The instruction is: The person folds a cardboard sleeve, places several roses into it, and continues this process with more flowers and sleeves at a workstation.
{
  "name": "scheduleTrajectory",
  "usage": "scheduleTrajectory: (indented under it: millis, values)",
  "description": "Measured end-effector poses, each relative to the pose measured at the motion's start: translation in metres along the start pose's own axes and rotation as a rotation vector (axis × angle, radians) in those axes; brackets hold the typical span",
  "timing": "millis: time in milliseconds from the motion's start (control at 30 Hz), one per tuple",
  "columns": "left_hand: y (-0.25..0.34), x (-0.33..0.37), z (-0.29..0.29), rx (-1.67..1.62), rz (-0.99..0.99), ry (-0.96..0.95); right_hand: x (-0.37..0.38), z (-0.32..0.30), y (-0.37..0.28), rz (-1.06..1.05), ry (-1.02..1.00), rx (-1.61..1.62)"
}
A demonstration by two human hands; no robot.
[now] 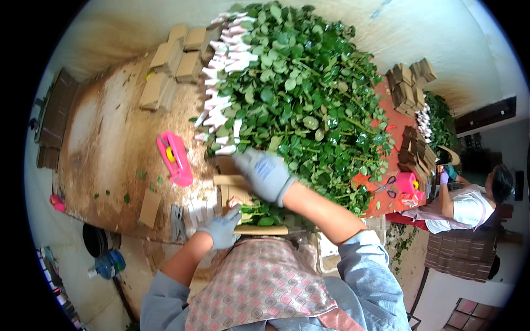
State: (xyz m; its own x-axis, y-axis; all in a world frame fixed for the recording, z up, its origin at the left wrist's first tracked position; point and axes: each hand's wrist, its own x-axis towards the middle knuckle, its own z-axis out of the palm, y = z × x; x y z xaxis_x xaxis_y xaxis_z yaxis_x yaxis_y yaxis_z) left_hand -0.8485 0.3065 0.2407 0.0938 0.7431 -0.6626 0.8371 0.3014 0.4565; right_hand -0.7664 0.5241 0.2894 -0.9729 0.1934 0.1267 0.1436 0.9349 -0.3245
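Note:
My left hand, in a grey glove, is at the table's near edge, its fingers closed at a pale pink rose. Green rose leaves lie beside it on a cardboard wrapper. My right hand, also gloved in grey, is above the cardboard at the near left corner of the rose pile. Its fingers stretch forward and left, slightly blurred, and I see nothing in them. Close ahead are the leafy rose stems, their heads in white sleeves pointing left.
A pink tape dispenser stands left of my hands on the worn wooden table. Folded cardboard pieces are stacked behind it. At the right are scissors, another pink dispenser and a co-worker. A blue water bottle is below left.

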Motion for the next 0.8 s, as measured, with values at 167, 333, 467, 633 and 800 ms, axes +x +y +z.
scheduleTrajectory:
  millis: [167, 333, 467, 633, 800]
  values:
    - [-0.005, 0.001, 0.012, 0.015, -0.016, 0.042, 0.106, -0.035, 0.173, 0.260, 0.500, -0.056]
    - [-0.002, 0.009, 0.010, -0.032, -0.004, 0.023, 0.128, -0.066, 0.262, 0.643, 0.353, -0.201]
    - [0.005, -0.001, -0.003, -0.079, -0.042, 0.010, 0.127, -0.052, 0.256, 0.645, -0.013, -0.346]
    - [-0.003, 0.006, 0.010, -0.053, -0.020, 0.028, 0.082, -0.082, 0.203, 0.293, 0.150, -0.519]
    - [-0.010, 0.002, 0.024, -0.084, -0.031, 0.100, -0.012, -0.111, 0.074, -0.057, 0.070, -0.635]
